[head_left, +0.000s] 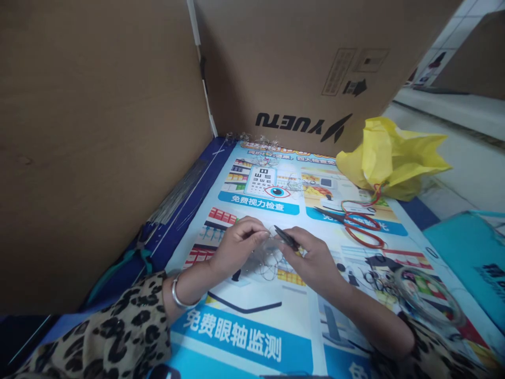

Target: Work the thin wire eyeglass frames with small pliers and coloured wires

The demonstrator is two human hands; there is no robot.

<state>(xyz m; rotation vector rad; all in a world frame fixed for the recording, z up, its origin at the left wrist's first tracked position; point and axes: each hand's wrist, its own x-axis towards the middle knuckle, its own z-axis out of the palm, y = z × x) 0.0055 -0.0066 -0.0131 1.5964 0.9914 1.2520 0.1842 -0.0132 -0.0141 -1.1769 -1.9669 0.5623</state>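
My left hand (240, 243) is closed in a pinch on a thin bent wire piece (269, 266), whose loops hang below the fingers over the printed sheet (252, 295). Facing it, my right hand (313, 255) is wrapped round small pliers (287, 238) with dark jaws and a yellowish handle. The jaws point up and left, close to the left fingertips and the wire. Whether they grip the wire is too small to tell. Red-handled scissors (361, 227) lie just beyond my right hand, blades toward the left.
Cardboard walls (300, 63) stand at the left and back. Bent wire pieces (265, 150) lie along the back. Straight wires (177, 192) and teal-handled pliers (139, 252) are at left. A yellow bag (394, 158), a wire coil (430, 297) and a teal pouch (469, 258) sit at right.
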